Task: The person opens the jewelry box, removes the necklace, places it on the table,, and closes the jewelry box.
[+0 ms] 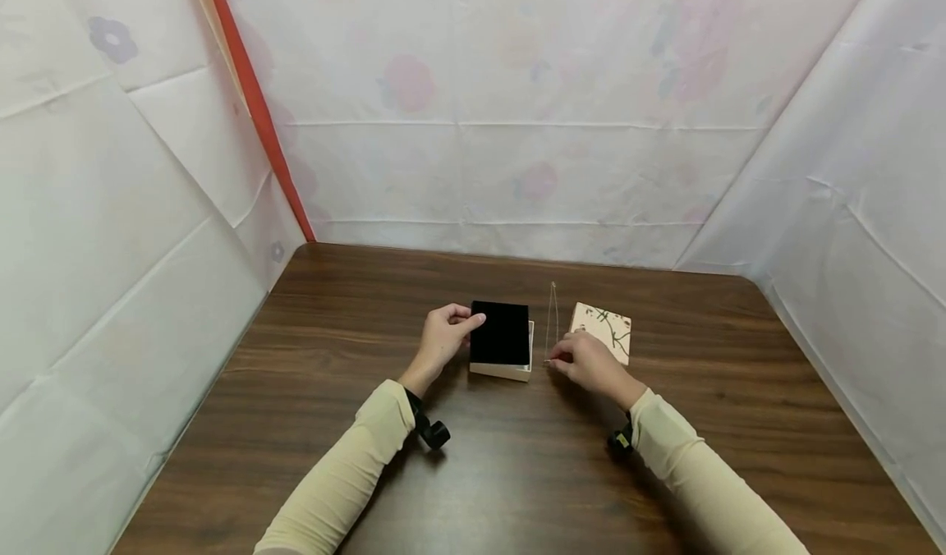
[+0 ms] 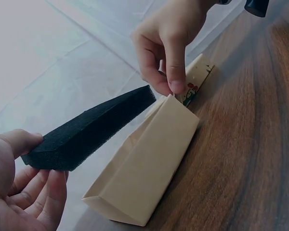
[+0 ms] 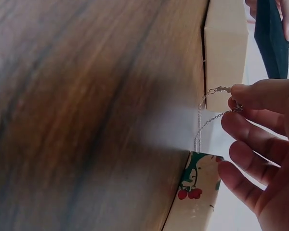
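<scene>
My left hand (image 1: 445, 337) pinches a black foam pad (image 1: 500, 333) by its left edge. In the left wrist view the pad (image 2: 86, 130) is tilted above a cream box base (image 2: 144, 168), apart from it. Between thumb and forefinger, my right hand (image 1: 590, 364) pinches one end of a thin silver chain necklace (image 3: 209, 120). The rest of that chain (image 1: 556, 317) stretches away in a narrow loop on the table. Beside the right hand lies a cream box lid (image 1: 613, 333) with a branch pattern, partly covered by the hand; its side (image 3: 192, 187) shows red flowers.
Everything lies on a dark wood-grain table (image 1: 532, 473). Pale patterned sheets (image 1: 458, 112) hang behind it and at both sides. A black camera is strapped to each wrist, with one (image 1: 433, 434) jutting low over the table by the left forearm.
</scene>
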Demonstrator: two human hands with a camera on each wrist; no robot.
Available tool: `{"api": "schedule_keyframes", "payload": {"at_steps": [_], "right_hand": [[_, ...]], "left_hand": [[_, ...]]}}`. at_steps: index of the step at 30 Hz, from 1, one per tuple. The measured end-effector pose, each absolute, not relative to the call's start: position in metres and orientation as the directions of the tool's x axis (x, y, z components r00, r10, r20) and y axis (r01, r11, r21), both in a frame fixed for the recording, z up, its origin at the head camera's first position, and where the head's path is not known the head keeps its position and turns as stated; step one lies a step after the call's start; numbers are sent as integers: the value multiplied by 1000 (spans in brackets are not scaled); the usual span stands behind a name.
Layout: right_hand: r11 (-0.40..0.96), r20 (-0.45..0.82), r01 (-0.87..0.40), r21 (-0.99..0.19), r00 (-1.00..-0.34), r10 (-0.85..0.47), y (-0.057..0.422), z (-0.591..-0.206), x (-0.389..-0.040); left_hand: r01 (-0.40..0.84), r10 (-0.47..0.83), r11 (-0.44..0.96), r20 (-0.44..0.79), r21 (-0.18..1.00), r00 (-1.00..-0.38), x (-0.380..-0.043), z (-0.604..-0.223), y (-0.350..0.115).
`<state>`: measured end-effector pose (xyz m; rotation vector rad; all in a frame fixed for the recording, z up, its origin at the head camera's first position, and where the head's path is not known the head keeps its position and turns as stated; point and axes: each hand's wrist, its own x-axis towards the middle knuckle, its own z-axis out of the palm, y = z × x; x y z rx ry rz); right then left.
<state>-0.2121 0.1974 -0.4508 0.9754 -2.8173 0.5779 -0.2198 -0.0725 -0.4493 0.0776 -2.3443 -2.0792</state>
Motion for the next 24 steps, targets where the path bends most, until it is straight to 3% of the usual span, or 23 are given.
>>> {"api": "schedule_keyframes", "payload": {"at_steps": [24], "right_hand": [[718, 78, -656, -234, -749, -658, 199, -454, -204]], "left_hand": [[-46, -18, 112, -44, 993, -999, -219, -447, -76]]}}
